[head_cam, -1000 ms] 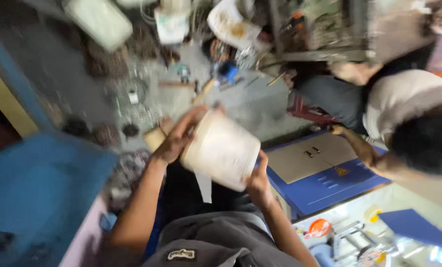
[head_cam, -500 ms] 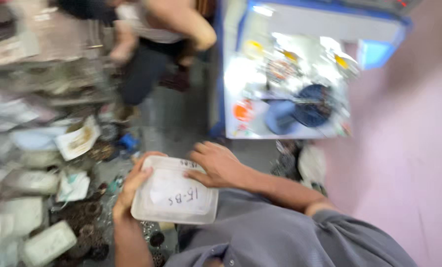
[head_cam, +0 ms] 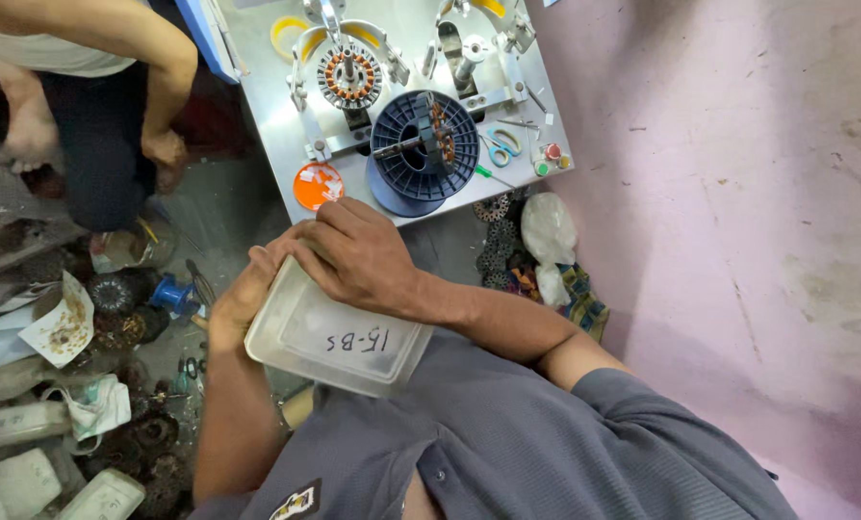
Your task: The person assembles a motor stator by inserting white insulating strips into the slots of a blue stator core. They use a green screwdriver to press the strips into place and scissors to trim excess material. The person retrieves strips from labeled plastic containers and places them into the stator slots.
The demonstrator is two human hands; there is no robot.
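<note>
Both hands grip a translucent plastic box [head_cam: 339, 342] against the person's chest.
Right hand [head_cam: 353, 255] fingers curl closed over its top edge; left hand [head_cam: 238, 308] clasps its far end, steadying it below the metal workbench [head_cam: 267, 125].

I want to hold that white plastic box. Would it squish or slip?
The plastic box looks thin-walled and translucent, so probably light and slightly bendy. Both the left hand and right hand grip it, suggesting it's awkward or slippery one-handed.

Steel bench [head_cam: 276, 135], spool [head_cam: 421, 144], perhaps scissors [head_cam: 501, 149]
</note>
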